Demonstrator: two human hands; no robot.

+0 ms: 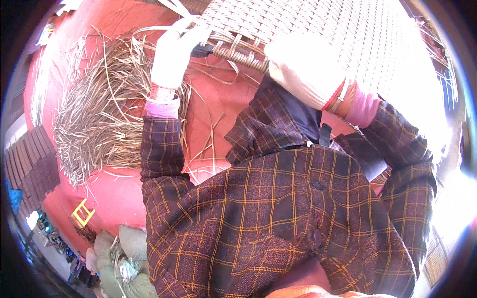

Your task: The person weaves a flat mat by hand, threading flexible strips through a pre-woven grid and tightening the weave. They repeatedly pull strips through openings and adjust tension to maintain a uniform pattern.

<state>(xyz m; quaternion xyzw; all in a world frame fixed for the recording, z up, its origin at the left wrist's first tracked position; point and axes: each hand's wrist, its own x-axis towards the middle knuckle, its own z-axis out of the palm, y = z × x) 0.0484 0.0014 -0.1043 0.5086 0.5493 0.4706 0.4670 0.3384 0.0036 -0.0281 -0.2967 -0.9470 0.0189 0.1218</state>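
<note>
A large woven wicker panel [318,22], pale in the strong light, fills the upper right, its rim wrapped in brown strands. My left hand [174,52], in a white knit glove, is at the panel's left corner. Its fingers are closed on light wicker strips [171,6] that run up past the top edge. A dark bit of the frame [201,50] shows beside that glove. Over the near rim lies my right hand [305,69], also gloved, gripping the panel's edge. Glare washes out its fingers, so their exact hold is hard to see.
A big tangled heap of loose wicker strips [107,114] lies on a red cloth [119,196] at the left. Stray strips sit near the panel. A yellow plastic frame [83,213] and green sacks [131,251] are at the lower left, with stacked brown slats [32,161] beyond.
</note>
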